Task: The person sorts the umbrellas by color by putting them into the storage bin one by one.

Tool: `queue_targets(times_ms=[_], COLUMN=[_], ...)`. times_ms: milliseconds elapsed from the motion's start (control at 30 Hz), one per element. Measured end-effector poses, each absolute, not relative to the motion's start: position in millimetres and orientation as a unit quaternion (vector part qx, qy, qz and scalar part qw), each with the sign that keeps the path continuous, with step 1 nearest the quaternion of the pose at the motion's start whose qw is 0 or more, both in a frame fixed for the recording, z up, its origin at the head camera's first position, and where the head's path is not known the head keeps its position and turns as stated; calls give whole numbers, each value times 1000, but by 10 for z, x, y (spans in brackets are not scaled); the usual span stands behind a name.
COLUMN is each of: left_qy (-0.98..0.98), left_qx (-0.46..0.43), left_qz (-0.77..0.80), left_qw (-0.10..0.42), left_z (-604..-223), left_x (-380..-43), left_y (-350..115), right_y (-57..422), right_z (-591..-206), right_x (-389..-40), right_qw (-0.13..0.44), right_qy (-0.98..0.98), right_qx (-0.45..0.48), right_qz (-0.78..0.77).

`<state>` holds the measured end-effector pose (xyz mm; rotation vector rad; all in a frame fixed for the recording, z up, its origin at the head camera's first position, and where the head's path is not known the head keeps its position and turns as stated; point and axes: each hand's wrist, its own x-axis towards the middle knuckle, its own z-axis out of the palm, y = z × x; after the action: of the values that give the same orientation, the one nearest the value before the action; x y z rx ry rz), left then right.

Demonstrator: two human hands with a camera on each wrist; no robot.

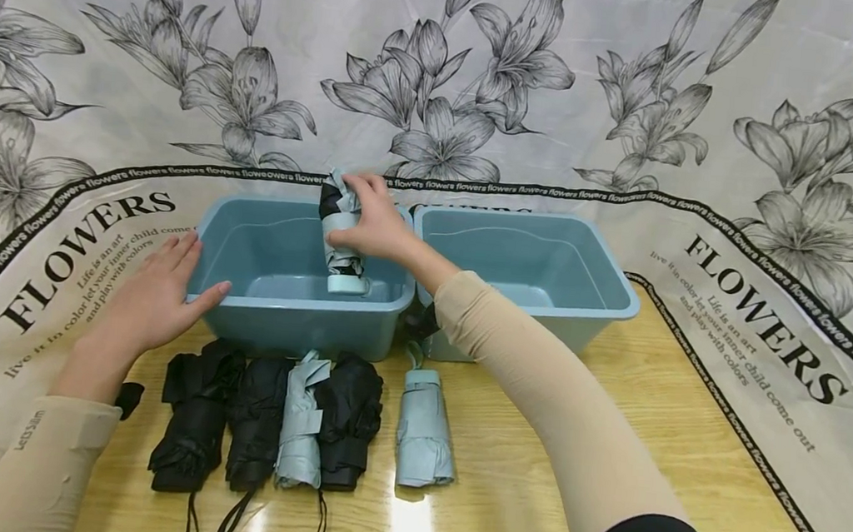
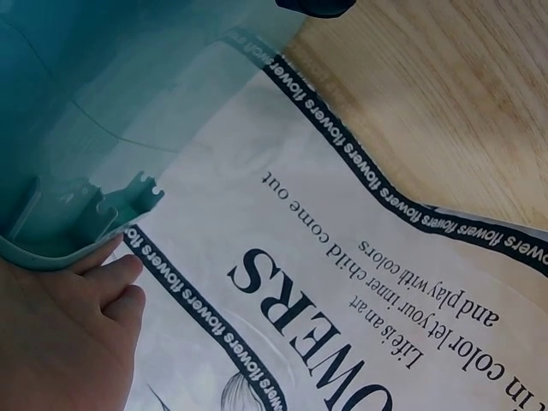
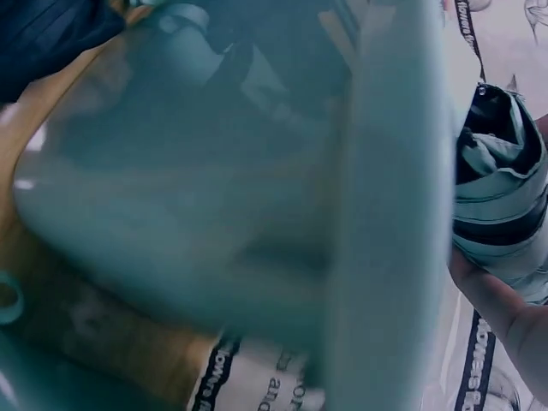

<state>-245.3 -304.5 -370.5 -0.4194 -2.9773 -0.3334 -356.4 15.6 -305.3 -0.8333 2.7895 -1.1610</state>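
1. Right hand (image 1: 373, 224): fingers and thumb wrapped round one pale-and-black held umbrella (image 1: 335, 227), which tilts slightly, its lower end below the hand.
2. Left hand (image 1: 161, 291): holding nothing, fingers extended along the left end of a tub's rim, thumb spread towards its near edge.
3. Tubs, two, both blue, side by side. The left tub (image 1: 294, 329) lies between the hands; the right tub (image 1: 598, 303) is to the right of the right hand.
4. In the left tub: the held umbrella hangs within its mouth, near the right end; how deep it sits I cannot tell.
5. The right tub shows its inner walls and part of its floor; the right sleeve (image 1: 545, 384) covers its near left corner.
6. Black umbrellas (image 1: 191, 427), three, in the row nearer the person than both hands.
7. Pale umbrellas, two, besides the held one: one (image 1: 300, 436) between black ones, one (image 1: 427, 433) apart, right of the row.
8. Two partly hidden dark things: one (image 1: 128, 400) beside the left wrist, one (image 1: 422, 320) under the right forearm.
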Motion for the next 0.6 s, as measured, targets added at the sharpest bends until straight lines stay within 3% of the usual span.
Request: queue_targets(times_ms=[600], left_qy=[-981], left_qx=[-134], left_qz=[-125], left_qw=[58], left_z=[-3703], left_x=[-2476], left_y=[-3045], right_y=[-775], right_z=[-3065], right_x=[-3755], right_qw=[156], right_qy=[879], right_qx=[-241], right_qz=[-381])
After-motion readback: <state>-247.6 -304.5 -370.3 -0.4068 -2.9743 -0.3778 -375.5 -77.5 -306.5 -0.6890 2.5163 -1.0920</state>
